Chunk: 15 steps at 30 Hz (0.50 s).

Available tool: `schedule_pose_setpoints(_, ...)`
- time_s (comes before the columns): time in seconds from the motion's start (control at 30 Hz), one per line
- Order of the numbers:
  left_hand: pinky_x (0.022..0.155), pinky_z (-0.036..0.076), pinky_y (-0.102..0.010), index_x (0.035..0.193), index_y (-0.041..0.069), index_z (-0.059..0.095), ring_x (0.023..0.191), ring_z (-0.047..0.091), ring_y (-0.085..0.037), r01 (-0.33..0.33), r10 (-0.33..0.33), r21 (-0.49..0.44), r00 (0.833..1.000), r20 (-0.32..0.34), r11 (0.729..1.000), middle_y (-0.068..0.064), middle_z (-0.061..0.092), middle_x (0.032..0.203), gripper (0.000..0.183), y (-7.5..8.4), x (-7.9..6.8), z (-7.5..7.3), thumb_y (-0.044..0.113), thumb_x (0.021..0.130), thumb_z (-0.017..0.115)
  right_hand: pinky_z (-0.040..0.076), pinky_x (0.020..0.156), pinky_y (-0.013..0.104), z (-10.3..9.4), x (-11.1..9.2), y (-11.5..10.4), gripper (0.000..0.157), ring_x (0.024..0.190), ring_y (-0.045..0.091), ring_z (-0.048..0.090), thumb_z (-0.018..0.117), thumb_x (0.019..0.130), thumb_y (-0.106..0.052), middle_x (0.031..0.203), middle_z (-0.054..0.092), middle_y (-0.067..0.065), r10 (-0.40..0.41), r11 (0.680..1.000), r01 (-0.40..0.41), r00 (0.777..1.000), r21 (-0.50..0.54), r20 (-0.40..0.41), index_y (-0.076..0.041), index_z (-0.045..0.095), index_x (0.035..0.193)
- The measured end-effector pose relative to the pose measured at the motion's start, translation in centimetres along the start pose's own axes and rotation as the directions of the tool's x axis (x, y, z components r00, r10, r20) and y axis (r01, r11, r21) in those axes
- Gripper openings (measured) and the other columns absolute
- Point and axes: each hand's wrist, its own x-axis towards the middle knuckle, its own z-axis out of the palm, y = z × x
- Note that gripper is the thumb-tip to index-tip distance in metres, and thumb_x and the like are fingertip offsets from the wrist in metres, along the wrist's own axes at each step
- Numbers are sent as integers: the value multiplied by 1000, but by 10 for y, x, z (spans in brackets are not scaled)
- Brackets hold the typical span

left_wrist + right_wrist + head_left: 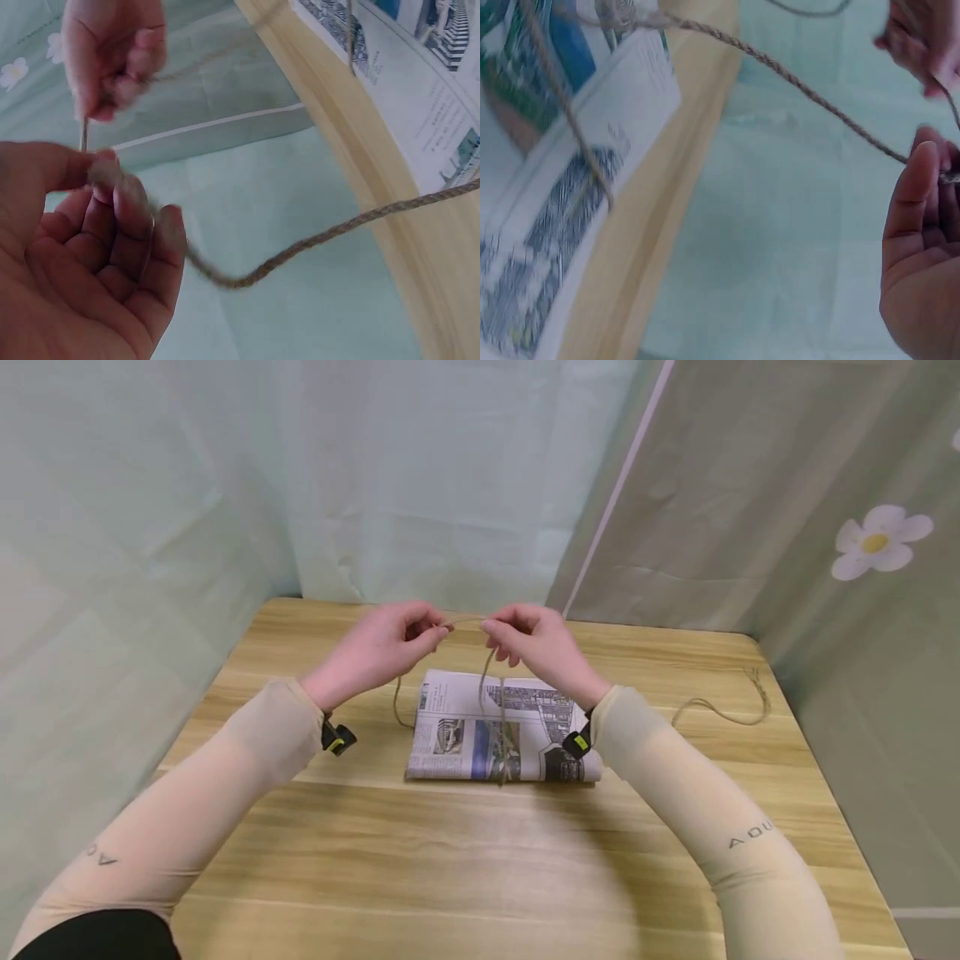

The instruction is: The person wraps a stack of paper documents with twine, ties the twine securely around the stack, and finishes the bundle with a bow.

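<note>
Folded newspaper (457,752) lies flat on the wooden table, with twine (503,718) running across it from back to front. Above its far edge, my left hand (382,643) pinches the twine between thumb and forefinger. A short way to the right my right hand (540,643) also pinches it, and a short span of twine stretches between the two hands. From the left hand a length of twine (300,246) hangs in a curve toward the table. Another length of twine (802,86) runs from the right hand down to the newspaper.
Toward the right side of the wooden table (420,860), a loose twine end (731,718) curls with a frayed tip. A pale green curtain (450,485) hangs behind the table's far edge, and a darker curtain with a flower print (873,543) hangs at the right.
</note>
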Motion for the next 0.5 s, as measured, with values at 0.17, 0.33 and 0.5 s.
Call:
schedule_pose_setpoints(0.17,71,48,-38,110,17,72,77,58,-18,-56,54,28,998,45,998,2,69,91,14,-8,-1,7,24,104,63,55,65,33,-34,-16,-5,26,75,28,61,70,100,-29,95,68,18,-25,1000,23,996,-19,-84,-6,73,111)
schedule_pose_setpoints(0.33,78,51,-38,117,17,73,86,62,-16,-72,68,37,991,116,997,5,71,99,19,-15,-1,23,26,105,61,49,63,27,-77,-43,-5,26,74,19,56,69,100,-32,92,66,5,-71,972,26,979,-232,-190,-9,75,110)
schedule_pose_setpoints(0.5,87,54,-39,123,12,71,96,66,-15,-94,88,22,978,191,995,3,72,103,23,-20,2,50,20,104,60,39,63,28,-117,-75,4,20,75,16,49,68,101,-30,93,62,-3,-182,838,59,967,-542,-176,-14,79,107)
